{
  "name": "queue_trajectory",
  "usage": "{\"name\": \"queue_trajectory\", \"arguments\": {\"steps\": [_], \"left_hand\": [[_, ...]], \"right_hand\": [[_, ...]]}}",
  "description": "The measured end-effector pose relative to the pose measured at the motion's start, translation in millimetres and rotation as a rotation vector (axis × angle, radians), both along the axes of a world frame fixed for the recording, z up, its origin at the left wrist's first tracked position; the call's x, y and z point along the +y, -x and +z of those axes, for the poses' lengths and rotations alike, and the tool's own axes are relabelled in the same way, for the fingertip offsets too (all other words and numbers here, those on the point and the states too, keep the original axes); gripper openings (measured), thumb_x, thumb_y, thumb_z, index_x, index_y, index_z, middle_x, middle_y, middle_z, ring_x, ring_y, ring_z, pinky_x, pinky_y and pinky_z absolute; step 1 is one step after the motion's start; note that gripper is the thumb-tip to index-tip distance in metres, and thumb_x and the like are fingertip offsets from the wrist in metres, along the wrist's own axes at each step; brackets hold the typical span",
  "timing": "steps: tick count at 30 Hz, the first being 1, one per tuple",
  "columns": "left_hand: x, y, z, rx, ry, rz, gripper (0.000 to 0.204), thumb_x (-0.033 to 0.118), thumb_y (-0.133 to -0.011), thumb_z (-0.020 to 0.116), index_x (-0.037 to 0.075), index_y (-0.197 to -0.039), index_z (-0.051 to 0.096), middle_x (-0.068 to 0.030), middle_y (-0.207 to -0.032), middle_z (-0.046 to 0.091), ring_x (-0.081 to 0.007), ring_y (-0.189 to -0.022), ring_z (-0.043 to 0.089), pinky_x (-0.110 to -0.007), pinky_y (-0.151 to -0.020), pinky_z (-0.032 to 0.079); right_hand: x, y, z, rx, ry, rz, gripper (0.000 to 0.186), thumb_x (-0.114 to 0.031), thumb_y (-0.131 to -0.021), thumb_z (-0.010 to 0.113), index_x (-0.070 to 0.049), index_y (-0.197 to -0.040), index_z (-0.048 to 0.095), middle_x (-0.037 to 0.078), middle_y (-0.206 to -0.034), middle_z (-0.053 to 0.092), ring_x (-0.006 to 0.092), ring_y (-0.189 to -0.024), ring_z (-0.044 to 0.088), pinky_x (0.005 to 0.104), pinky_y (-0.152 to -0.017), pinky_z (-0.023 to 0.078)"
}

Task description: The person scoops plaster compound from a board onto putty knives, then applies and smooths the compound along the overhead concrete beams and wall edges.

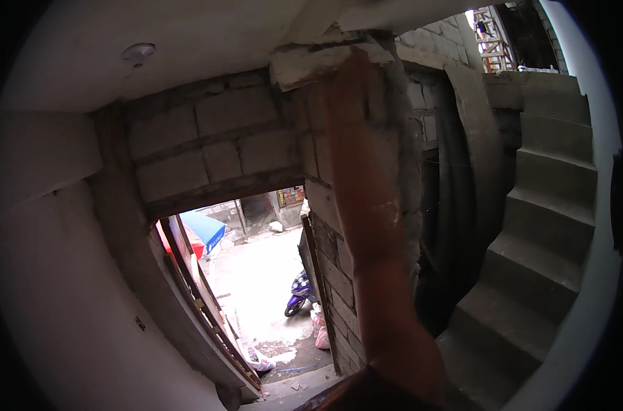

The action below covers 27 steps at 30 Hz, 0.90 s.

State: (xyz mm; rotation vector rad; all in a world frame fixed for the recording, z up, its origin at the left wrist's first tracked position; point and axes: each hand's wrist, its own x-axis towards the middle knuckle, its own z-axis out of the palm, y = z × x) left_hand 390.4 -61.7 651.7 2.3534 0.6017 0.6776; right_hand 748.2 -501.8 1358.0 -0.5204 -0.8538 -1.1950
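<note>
My right arm reaches straight up through the middle of the view, with my right hand (349, 79) blurred at the top, at or just in front of a rough plastered ledge (297, 65) on a concrete-block column (390, 151). I cannot make out its fingers or whether they hold anything. Behind the arm, the block wall (212, 127) runs above an open doorway. My left hand is out of view.
Concrete stairs (537, 212) climb at the right. A white wall (44, 260) is at the left, a ceiling fixture (139, 53) above. Through the doorway are an umbrella (203, 227), a parked scooter (299, 294) and sacks (320, 332); boards (198, 288) line its left side.
</note>
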Motion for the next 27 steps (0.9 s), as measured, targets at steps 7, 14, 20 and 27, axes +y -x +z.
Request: {"name": "queue_trajectory", "arguments": {"steps": [7, 14, 20, 27], "left_hand": [[2.8, 15.8, -22.5, 0.057, 0.012, -0.014, 0.034, 0.041, -0.096, 0.056, 0.009, -0.102, 0.067, -0.0183, -0.090, 0.069, -0.0401, -0.082, 0.065, -0.047, -0.069, 0.050], [-0.8, 4.0, -34.2, 0.085, 0.030, -0.131, 0.035, 0.042, -0.095, 0.056, 0.009, -0.101, 0.066, -0.0194, -0.088, 0.069, -0.0413, -0.080, 0.064, -0.048, -0.068, 0.050], [-8.0, -0.9, -53.4, 0.098, 0.088, -0.214, 0.036, 0.042, -0.095, 0.056, 0.008, -0.101, 0.066, -0.0203, -0.087, 0.068, -0.0423, -0.079, 0.064, -0.049, -0.067, 0.050], [-31.0, -84.4, 70.6, -0.128, 0.445, -0.412, 0.034, 0.032, -0.097, 0.060, 0.000, -0.085, 0.061, -0.0065, -0.062, 0.057, -0.0121, -0.050, 0.053, -0.033, -0.047, 0.040]], "right_hand": [[-42.9, 43.9, 43.4, 0.019, -0.018, 0.009, 0.043, -0.019, -0.085, 0.069, -0.002, -0.121, 0.055, 0.016, -0.120, 0.058, 0.0299, -0.118, 0.054, 0.0497, -0.097, 0.047], [-84.7, 151.1, 98.0, -0.058, -0.146, 0.331, 0.015, -0.007, -0.091, 0.047, 0.000, -0.103, 0.049, 0.020, -0.106, 0.053, 0.0327, -0.097, 0.056, 0.0447, -0.078, 0.055], [-43.6, 271.3, 75.0, -0.096, -0.116, 0.250, 0.015, -0.012, -0.091, 0.048, -0.003, -0.101, 0.046, 0.015, -0.090, 0.054, 0.0276, -0.068, 0.058, 0.0390, -0.056, 0.056], [-6.6, 270.5, -76.5, 0.045, 0.164, 0.327, 0.018, -0.012, -0.092, 0.050, -0.007, -0.109, 0.048, 0.008, -0.093, 0.053, 0.0213, -0.083, 0.053, 0.0398, -0.072, 0.048]]}}
